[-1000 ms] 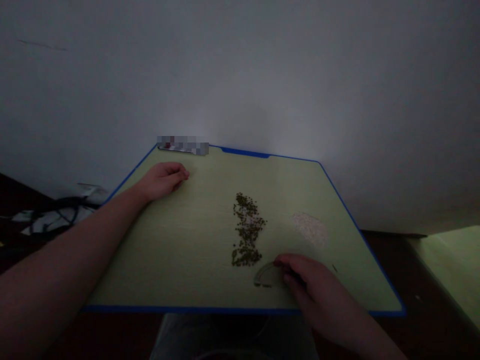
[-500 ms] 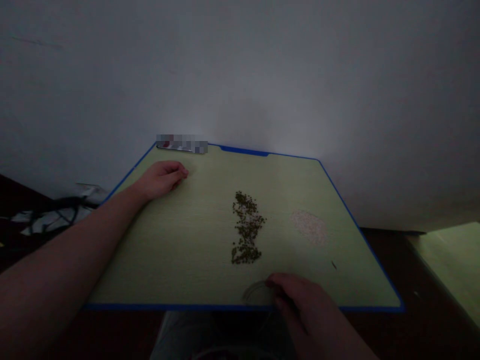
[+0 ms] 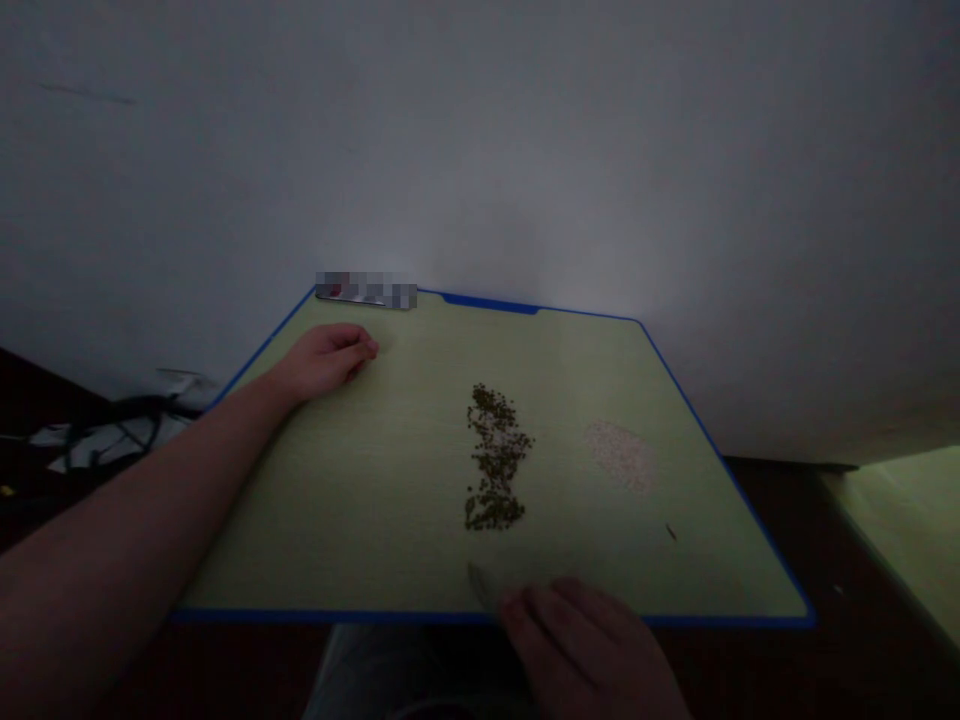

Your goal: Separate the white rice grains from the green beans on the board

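My left hand [image 3: 330, 360] rests on the left part of the table, its fingers curled together with nothing visible in them. At the front edge, my right hand [image 3: 581, 635] is closed on a thin clear piece with a curved rim [image 3: 478, 588], seen nearly edge-on; its exact kind is unclear. Beyond that piece, a strip of small green beans [image 3: 495, 465], like mung beans, lies mid-table with pale grains mixed in. To its right is a flat patch of pale grains [image 3: 621, 455], like rice. Neither hand touches the beans or the grain patch.
The light table [image 3: 360, 520] has a blue rim and stands against a grey wall [image 3: 480, 140]. A blurred-out flat object [image 3: 367, 290] lies at the back left corner. One small dark sliver [image 3: 671, 532] lies at the right. Dark cables [image 3: 142, 410] are beyond the left edge.
My right hand has turned and come slightly nearer to me, tilting the clear piece from a visible curve to nearly edge-on. My left hand, the beans and the pale grains stay put.
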